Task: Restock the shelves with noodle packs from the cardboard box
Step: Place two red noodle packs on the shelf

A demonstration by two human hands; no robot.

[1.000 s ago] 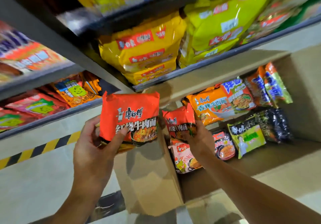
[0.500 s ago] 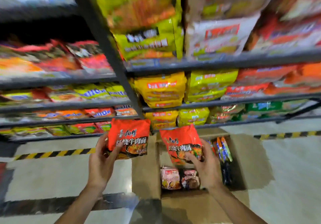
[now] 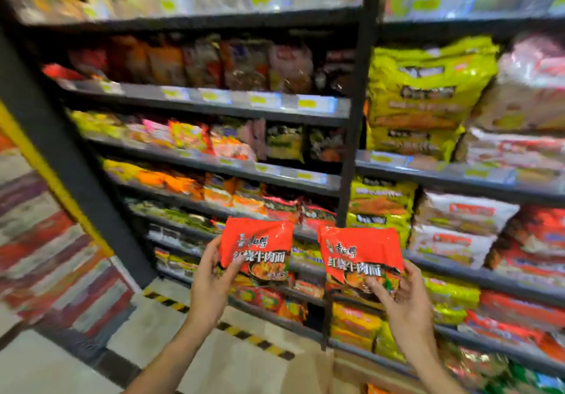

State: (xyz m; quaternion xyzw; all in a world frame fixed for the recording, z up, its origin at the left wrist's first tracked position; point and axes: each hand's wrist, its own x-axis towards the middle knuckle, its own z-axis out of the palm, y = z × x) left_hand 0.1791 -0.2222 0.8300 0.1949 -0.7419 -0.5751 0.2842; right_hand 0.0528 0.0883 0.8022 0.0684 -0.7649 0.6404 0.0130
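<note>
I hold two red noodle packs up in front of the shelves. My left hand [image 3: 214, 283] grips the lower left corner of one red pack [image 3: 260, 243], thumb across its front. My right hand [image 3: 400, 305] grips the bottom of the other red pack [image 3: 360, 251]. Both packs face me upright, side by side and apart, level with a shelf of similar red packs [image 3: 305, 213]. Only a flap of the cardboard box [image 3: 308, 369] shows at the bottom edge, between my forearms.
Dark metal shelves [image 3: 244, 173] full of noodle packs fill the view, split by a black upright post [image 3: 351, 136]. Large yellow multipacks [image 3: 425, 96] sit to the right. A yellow-black floor stripe [image 3: 253, 338] runs along the shelf base.
My view has swung up from the box to the shelves. Both hands have lifted their red packs higher and further apart, away from the box.
</note>
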